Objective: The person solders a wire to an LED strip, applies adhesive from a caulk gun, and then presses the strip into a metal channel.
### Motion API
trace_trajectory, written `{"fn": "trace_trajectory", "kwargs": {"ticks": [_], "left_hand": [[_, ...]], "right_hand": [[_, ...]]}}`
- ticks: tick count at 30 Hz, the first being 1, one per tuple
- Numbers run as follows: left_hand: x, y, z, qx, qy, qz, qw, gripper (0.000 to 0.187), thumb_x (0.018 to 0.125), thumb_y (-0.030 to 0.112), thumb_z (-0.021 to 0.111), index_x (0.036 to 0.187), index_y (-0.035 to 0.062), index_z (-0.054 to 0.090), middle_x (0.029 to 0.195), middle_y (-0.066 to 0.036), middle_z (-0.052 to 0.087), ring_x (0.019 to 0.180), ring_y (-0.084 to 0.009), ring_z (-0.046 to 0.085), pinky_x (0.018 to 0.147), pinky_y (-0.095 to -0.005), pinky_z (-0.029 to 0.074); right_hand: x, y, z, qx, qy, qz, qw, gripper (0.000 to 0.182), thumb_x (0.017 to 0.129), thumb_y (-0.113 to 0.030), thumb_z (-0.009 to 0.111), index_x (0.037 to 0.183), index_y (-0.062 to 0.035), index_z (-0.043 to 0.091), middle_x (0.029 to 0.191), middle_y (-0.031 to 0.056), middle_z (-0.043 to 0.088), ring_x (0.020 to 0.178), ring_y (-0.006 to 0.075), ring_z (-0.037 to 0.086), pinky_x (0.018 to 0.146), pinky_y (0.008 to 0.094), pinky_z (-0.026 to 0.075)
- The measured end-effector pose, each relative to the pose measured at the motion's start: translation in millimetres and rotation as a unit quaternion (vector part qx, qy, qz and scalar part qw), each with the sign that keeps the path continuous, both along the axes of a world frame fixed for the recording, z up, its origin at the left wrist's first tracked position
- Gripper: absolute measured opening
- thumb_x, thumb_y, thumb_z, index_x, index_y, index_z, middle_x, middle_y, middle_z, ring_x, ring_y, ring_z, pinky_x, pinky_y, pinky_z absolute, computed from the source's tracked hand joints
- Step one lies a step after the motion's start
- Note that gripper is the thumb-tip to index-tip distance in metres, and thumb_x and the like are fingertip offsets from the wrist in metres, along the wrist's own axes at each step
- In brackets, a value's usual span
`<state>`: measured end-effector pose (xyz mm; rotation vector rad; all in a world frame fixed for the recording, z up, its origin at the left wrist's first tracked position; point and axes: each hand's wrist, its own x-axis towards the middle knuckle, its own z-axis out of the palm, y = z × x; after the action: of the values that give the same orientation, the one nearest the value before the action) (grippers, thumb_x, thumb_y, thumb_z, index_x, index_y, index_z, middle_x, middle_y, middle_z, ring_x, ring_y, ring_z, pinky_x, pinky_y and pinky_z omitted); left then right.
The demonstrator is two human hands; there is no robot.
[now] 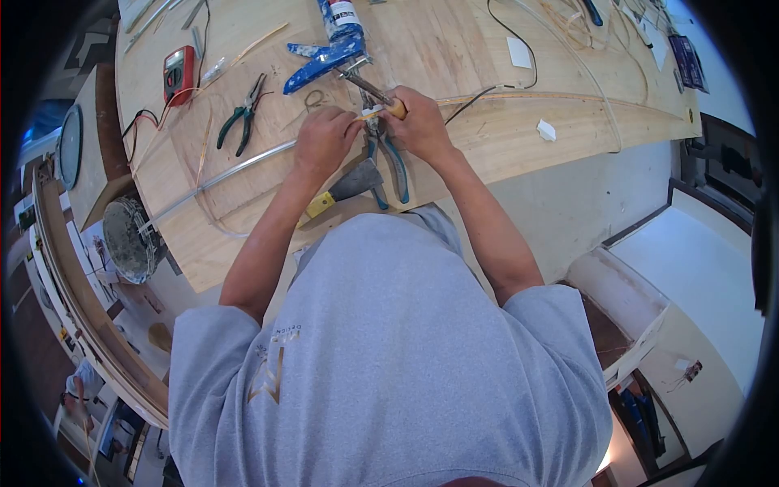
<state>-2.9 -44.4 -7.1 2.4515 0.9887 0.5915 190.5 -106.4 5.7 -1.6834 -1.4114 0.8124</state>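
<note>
My left hand (323, 140) is closed, with thumb and forefinger pinching a thin yellowish strip (371, 116). Facing it, my right hand (417, 123) is closed too, its fingertips at the strip's other end. Against the right fingers lies a wooden handle (396, 109) with a metal shaft, like a soldering iron; whether the palm bears on it is hidden. Below the fingers, blue-handled pliers (395, 166) lie with their jaws near the strip. A scraper (355, 180) with a yellow handle lies under my left wrist. A silvery rod (243, 169) runs leftward from beneath that hand.
Beyond my hands lies a blue caulking gun (329, 58). Leftward are green-handled pliers (241, 115) and a red multimeter (178, 75) with leads. A black cord (487, 96) and a long thin strip (552, 96) cross the wooden tabletop (519, 130), whose front edge is near my waist.
</note>
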Motion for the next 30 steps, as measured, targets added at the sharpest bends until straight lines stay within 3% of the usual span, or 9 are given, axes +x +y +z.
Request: {"fn": "trace_trajectory", "kwargs": {"ticks": [19,28,30], "left_hand": [[5.0,-6.7,-5.2,0.005,-0.023,0.02,1.0,0.012,0.085,0.015,0.074,0.09,0.0051,0.071,0.079,-0.011,0.064,0.076,-0.0303,0.064,0.068,-0.0414,0.051],[5.7,-6.4,-4.2,-0.005,-0.01,0.036,0.999,0.043,0.086,0.02,0.074,0.126,0.0104,0.061,0.088,-0.012,0.066,0.081,-0.0327,0.065,0.072,-0.043,0.051],[4.3,-5.6,-5.7,-0.003,-0.005,0.03,1.0,0.044,0.086,0.02,0.073,0.127,0.0108,0.06,0.088,-0.012,0.066,0.081,-0.0327,0.065,0.072,-0.0431,0.051]], "right_hand": [[0.4,0.2,-2.5,0.002,-0.022,0.008,1.0,0.015,0.081,-0.006,0.069,0.091,-0.0031,0.059,0.089,0.0184,0.062,0.087,0.041,0.061,0.074,0.0447,0.048],[0.6,0.1,-3.8,0.02,-0.029,0.008,0.999,0.014,0.081,-0.006,0.069,0.092,-0.0031,0.06,0.088,0.0188,0.062,0.086,0.0411,0.061,0.073,0.0447,0.048],[0.8,0.2,-4.4,0.016,-0.017,0.0,1.0,0.014,0.081,-0.007,0.07,0.091,-0.0032,0.061,0.087,0.0185,0.063,0.085,0.0405,0.062,0.072,0.0438,0.049]]}}
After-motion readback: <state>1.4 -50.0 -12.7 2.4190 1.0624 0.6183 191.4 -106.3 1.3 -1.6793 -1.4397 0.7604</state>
